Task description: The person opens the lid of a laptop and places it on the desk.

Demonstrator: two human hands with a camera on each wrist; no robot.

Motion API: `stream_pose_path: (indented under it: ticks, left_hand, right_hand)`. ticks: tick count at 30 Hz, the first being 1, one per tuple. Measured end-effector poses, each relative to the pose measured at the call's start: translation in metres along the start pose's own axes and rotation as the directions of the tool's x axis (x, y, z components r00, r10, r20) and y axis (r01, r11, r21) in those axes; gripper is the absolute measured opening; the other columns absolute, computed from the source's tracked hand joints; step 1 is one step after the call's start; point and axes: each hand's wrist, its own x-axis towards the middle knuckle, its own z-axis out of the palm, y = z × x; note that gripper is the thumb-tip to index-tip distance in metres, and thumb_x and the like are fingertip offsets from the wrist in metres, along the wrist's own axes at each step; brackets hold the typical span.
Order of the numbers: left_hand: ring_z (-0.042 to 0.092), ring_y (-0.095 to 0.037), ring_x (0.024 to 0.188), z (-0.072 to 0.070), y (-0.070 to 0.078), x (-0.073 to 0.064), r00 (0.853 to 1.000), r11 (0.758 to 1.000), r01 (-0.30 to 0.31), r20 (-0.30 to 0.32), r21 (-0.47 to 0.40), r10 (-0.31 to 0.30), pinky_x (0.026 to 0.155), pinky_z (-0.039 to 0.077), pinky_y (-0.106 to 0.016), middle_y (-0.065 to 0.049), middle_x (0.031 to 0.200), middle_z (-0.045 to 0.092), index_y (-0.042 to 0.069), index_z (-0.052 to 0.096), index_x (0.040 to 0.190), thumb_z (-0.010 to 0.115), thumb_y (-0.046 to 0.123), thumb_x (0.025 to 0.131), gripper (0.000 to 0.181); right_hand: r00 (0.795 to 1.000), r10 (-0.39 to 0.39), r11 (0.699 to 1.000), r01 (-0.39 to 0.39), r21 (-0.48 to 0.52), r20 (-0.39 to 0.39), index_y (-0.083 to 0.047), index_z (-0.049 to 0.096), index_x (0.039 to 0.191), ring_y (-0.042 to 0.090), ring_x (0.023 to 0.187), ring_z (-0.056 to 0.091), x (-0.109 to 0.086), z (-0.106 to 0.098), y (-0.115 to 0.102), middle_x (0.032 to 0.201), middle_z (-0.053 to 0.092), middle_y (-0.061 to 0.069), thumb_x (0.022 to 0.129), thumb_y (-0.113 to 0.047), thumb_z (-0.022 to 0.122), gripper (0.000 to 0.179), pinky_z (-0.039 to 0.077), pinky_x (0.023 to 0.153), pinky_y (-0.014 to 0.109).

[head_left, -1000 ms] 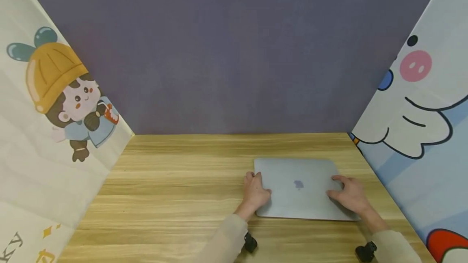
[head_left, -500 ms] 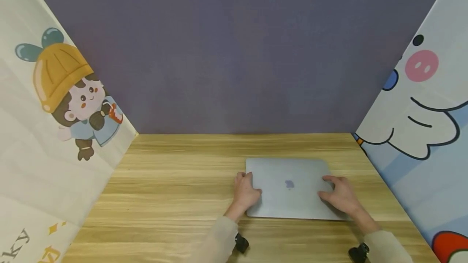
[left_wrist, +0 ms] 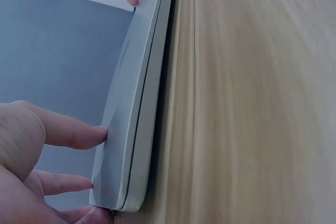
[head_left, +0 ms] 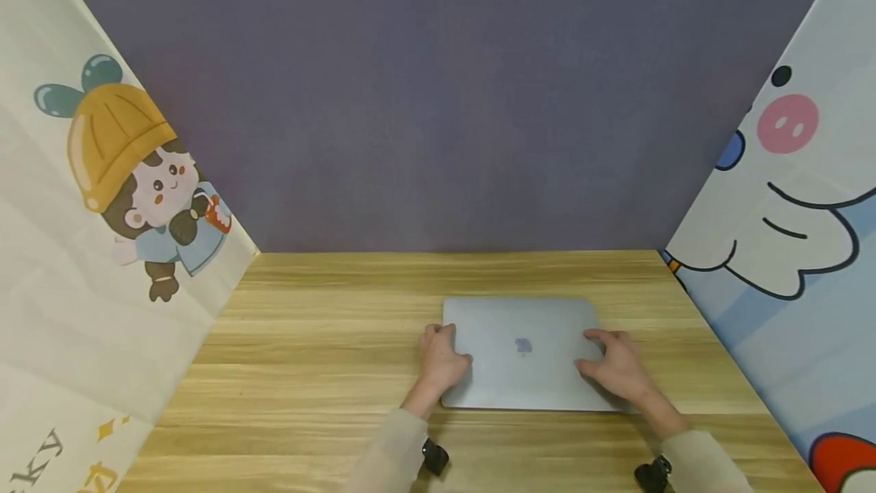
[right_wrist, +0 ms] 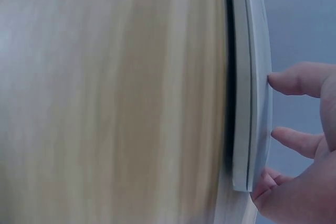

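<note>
A closed silver laptop [head_left: 520, 364] lies flat on the wooden table, with a dark logo in the middle of its lid. My left hand [head_left: 441, 360] grips its left side: the thumb and index fingertips touch the lid while other fingers curl at the side edge. On the right side my right hand [head_left: 619, 367] holds it the same way, thumb and index finger on the lid. Both wrist views show the laptop's front edge, with the seam between lid and base, close to the table top. In the left wrist view the left hand [left_wrist: 37, 166] is near the corner.
Wood-grain table [head_left: 308, 379] extends around the laptop, mostly to its left. A dark grey panel [head_left: 452, 97] stands at the table's back edge. Cartoon-printed sheets flank it, a left sheet [head_left: 41, 326] and a right sheet [head_left: 780, 356].
Both hands have moved to the left across the table together with the laptop, keeping their grip on its sides. The head view has shifted slightly too.
</note>
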Motion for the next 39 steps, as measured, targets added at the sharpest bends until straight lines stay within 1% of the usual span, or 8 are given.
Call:
stream_pose_path:
  ticks: [5, 9, 14, 17, 23, 28, 31, 39]
  left_hand:
    - [0.044, -0.045, 0.125, -0.011, -0.009, 0.001, 1.000, 1.000, 0.002, -0.016, -0.012, -0.003, 0.106, 0.043, -0.056, -0.030, 0.130, 0.050, -0.013, 0.059, 0.131, 0.081, 0.000, 0.068, 0.068]
    - [0.044, -0.045, 0.126, -0.018, -0.017, 0.002, 1.000, 1.000, 0.009, -0.028, -0.007, -0.009, 0.107, 0.043, -0.055, -0.029, 0.131, 0.050, -0.012, 0.060, 0.131, 0.081, 0.001, 0.068, 0.068]
    - [0.046, -0.045, 0.123, -0.026, -0.026, 0.001, 0.999, 1.000, -0.005, -0.049, 0.003, 0.005, 0.106, 0.043, -0.055, -0.028, 0.127, 0.052, -0.012, 0.061, 0.129, 0.082, 0.002, 0.067, 0.067]
    - [0.047, -0.045, 0.122, -0.032, -0.030, 0.000, 0.999, 1.000, -0.009, -0.046, 0.002, 0.009, 0.106, 0.043, -0.055, -0.028, 0.126, 0.052, -0.013, 0.061, 0.128, 0.083, 0.003, 0.068, 0.066]
    - [0.047, -0.047, 0.121, -0.044, -0.038, -0.002, 0.999, 1.000, 0.001, -0.047, -0.002, -0.001, 0.105, 0.043, -0.057, -0.029, 0.127, 0.051, -0.013, 0.061, 0.128, 0.083, 0.002, 0.069, 0.065]
    - [0.048, -0.047, 0.121, -0.053, -0.043, -0.003, 0.998, 1.000, 0.011, -0.064, 0.022, -0.009, 0.105, 0.043, -0.057, -0.029, 0.127, 0.052, -0.013, 0.062, 0.127, 0.083, 0.002, 0.069, 0.064]
    - [0.049, -0.048, 0.120, -0.059, -0.046, -0.003, 0.997, 0.999, 0.006, -0.072, 0.036, -0.003, 0.104, 0.044, -0.058, -0.030, 0.126, 0.053, -0.013, 0.062, 0.126, 0.083, 0.002, 0.068, 0.064]
    - [0.048, -0.046, 0.120, -0.069, -0.052, -0.003, 0.998, 0.998, 0.016, -0.053, 0.054, -0.013, 0.102, 0.045, -0.058, -0.030, 0.127, 0.052, -0.012, 0.062, 0.127, 0.083, 0.003, 0.071, 0.062]
  right_hand:
    - [1.000, -0.004, 1.000, 0.004, 0.012, -0.001, 0.011, 0.055, 0.133, 0.055, 0.120, 0.042, 0.000, 0.009, -0.013, 0.129, 0.043, 0.041, 0.081, -0.021, 0.079, 0.066, 0.045, 0.090, 0.064]
    - [1.000, -0.006, 1.000, 0.006, 0.017, -0.005, 0.011, 0.055, 0.133, 0.054, 0.120, 0.042, 0.000, 0.015, -0.024, 0.128, 0.045, 0.039, 0.081, -0.020, 0.079, 0.066, 0.045, 0.091, 0.064]
    - [1.000, -0.010, 0.999, 0.011, 0.032, -0.010, 0.011, 0.056, 0.133, 0.054, 0.120, 0.042, -0.002, 0.021, -0.036, 0.128, 0.045, 0.039, 0.081, -0.020, 0.079, 0.065, 0.045, 0.092, 0.064]
    - [1.000, -0.010, 0.999, 0.010, 0.035, -0.011, 0.011, 0.056, 0.133, 0.054, 0.121, 0.041, -0.002, 0.025, -0.041, 0.128, 0.045, 0.039, 0.081, -0.020, 0.079, 0.065, 0.045, 0.093, 0.064]
    - [1.000, -0.013, 0.999, 0.014, 0.036, -0.019, 0.011, 0.057, 0.132, 0.051, 0.120, 0.042, -0.002, 0.035, -0.052, 0.126, 0.046, 0.037, 0.080, -0.018, 0.080, 0.063, 0.045, 0.091, 0.062]
    - [1.000, -0.009, 0.998, 0.010, 0.056, -0.022, 0.011, 0.058, 0.131, 0.050, 0.118, 0.043, -0.002, 0.042, -0.061, 0.125, 0.047, 0.035, 0.079, -0.018, 0.080, 0.063, 0.046, 0.090, 0.059]
    - [1.000, -0.007, 0.998, 0.008, 0.065, -0.021, 0.010, 0.058, 0.131, 0.049, 0.118, 0.043, -0.003, 0.046, -0.067, 0.125, 0.046, 0.035, 0.079, -0.018, 0.080, 0.064, 0.046, 0.090, 0.059]
    - [1.000, 0.006, 0.997, -0.004, 0.073, -0.017, 0.010, 0.057, 0.133, 0.049, 0.120, 0.039, -0.003, 0.054, -0.075, 0.128, 0.044, 0.035, 0.080, -0.019, 0.080, 0.065, 0.045, 0.092, 0.060]
